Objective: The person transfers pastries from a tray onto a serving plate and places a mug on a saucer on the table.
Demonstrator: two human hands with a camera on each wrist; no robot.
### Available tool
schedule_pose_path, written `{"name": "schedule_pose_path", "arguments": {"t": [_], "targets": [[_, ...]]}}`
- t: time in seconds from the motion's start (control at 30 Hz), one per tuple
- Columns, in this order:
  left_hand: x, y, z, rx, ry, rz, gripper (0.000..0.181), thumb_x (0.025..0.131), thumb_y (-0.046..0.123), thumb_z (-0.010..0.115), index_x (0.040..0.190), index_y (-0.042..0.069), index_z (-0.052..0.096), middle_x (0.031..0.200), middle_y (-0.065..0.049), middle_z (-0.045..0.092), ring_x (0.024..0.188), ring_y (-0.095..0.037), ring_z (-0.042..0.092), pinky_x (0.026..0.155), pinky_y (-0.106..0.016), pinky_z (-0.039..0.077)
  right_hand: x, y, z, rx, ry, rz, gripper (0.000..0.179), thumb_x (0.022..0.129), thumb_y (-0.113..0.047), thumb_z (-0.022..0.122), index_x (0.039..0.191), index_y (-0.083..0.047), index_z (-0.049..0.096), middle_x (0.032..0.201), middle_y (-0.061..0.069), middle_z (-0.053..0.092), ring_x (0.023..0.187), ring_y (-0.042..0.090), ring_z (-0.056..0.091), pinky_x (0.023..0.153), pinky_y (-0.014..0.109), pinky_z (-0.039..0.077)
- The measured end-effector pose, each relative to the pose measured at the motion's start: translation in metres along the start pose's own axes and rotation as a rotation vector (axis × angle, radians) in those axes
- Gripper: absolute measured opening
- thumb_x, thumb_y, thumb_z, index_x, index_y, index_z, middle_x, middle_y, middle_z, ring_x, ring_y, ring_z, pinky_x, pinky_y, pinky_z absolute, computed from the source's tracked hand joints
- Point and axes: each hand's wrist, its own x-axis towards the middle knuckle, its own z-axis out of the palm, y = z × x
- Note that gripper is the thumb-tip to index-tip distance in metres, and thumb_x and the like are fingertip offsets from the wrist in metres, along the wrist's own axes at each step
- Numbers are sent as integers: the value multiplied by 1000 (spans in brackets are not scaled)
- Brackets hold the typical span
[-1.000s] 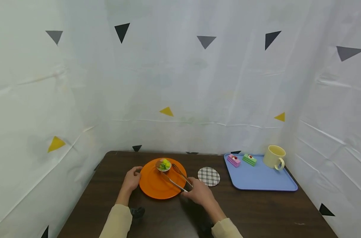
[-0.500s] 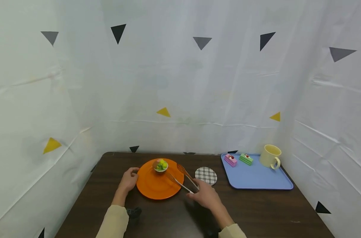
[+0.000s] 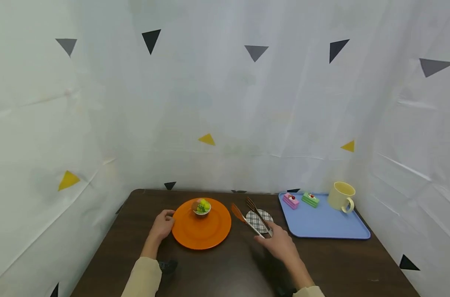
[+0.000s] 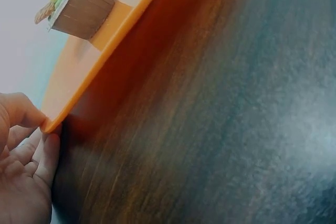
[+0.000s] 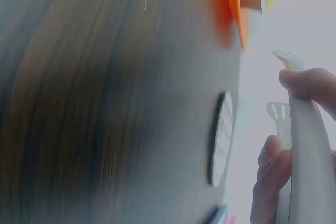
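On the plate (image 3: 200, 234) at twelve o'clock, the cup (image 3: 201, 208) seems placed, my left hand (image 3: 163, 225) pinching the rim (image 4: 104, 52), right hand (image 3: 280, 243) gripping tongs (image 3: 240, 214), two-o'clock cakes (image 3: 310, 200) perhaps remaining.

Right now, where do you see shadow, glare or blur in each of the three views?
Head view: fairly sharp, with a dark shadow on the wood-grain table near the right hand; left wrist view: pale glare on the table at the right edge, reddish shadow beneath the orange plate; right wrist view: table and checked coaster blurred, tongs washed out pale.
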Motion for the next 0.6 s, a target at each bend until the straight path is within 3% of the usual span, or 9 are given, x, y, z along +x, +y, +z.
{"name": "schedule_pose_path", "arguments": {"t": [0.17,0.3,0.43,0.6], "targets": [[1,0,2,3,-9,-2,43,107,12,52,148,-2,54,123,-24,68,99,-30,65,79,-34,51,-5,18,-17,-19,26,22,79,92,-50,80,155,-9,56,135,22,71,109,37,71,83,59,56],[2,4,-2,34,-27,-10,44,108,13,51,148,-3,52,128,-27,66,106,-34,66,88,-41,54,-5,27,-32,-20,47,37,79,92,-53,79,154,-9,56,132,22,72,107,37,70,80,58,55],[-1,8,-6,51,-34,-32,45,108,12,51,149,-4,51,133,-29,64,111,-37,65,95,-47,54,-5,38,-45,-30,41,67,89,92,-60,76,157,-5,51,142,29,65,121,48,67,90,65,54],[-3,9,-3,27,-39,-36,44,107,11,51,149,-4,52,132,-29,66,108,-35,66,88,-41,54,-6,57,-65,-59,41,124,96,93,-62,73,160,1,44,150,35,56,125,51,62,95,67,52]]}}
